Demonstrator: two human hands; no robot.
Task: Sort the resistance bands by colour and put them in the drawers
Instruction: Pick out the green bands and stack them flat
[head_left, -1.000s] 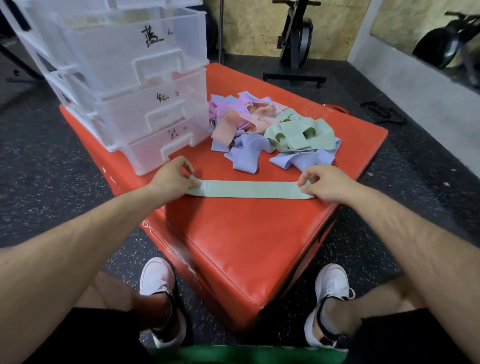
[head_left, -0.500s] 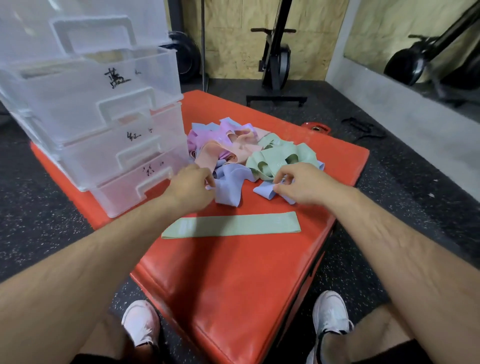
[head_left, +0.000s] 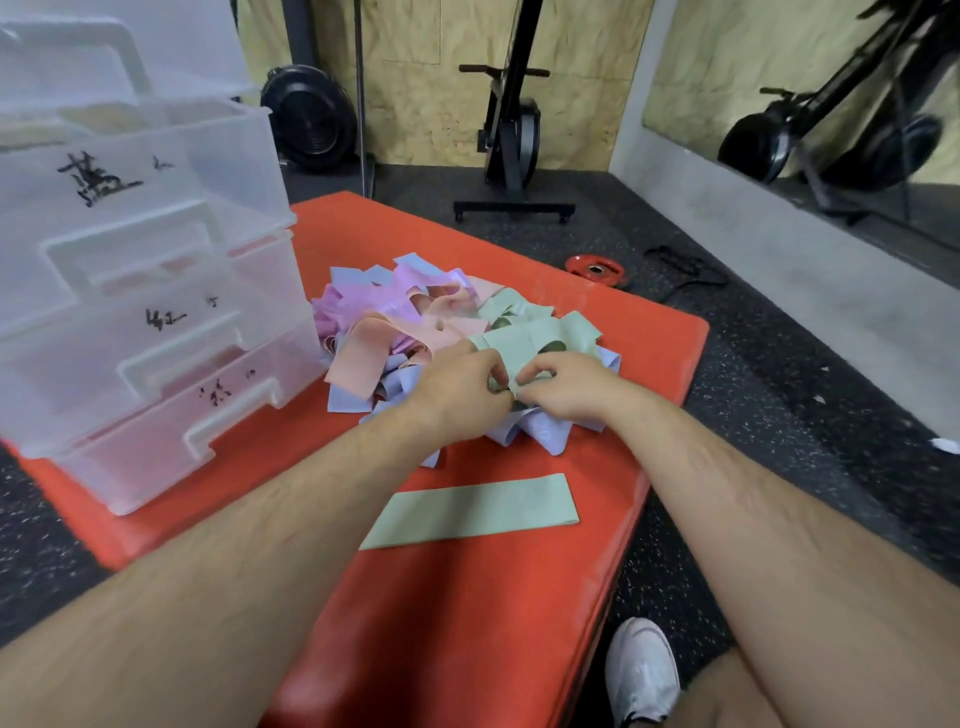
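Only just started, by the look of it. Nothing to be seen inside the see-through drawers (head_left: 156, 322) at 9 o'clock from the pile (head_left: 384, 332), though hard to be sure through foggy plastic. Just one green band (head_left: 472, 512) sorted out so far, lying flat and alone on the orange padded box (head_left: 519, 623), at 6 o'clock from the pile and not touching it.

Now pinching a second green band (head_left: 519, 345) at the 3 o'clock side of the pile, with left hand (head_left: 457, 387) and right hand (head_left: 566, 387) side by side, fingers curled onto the same bit of green. Not lifted free yet, and tangled with other green ones there.

Lots left to do. Pink, peach, pale purple-blue and green bands all mixed in one heap. After the sorting, each colour into its own drawer.

Black marker writing on three drawer fronts. Highest up, a top mark (head_left: 96, 179) that looks like the Chinese word for blue, with a tiny squiggle beside it. Below that, a middle mark (head_left: 163, 318), maybe the word for red, but blurry. Lowest, a bottom mark (head_left: 215, 392), too smudged to read. No brand names to be found anywhere.
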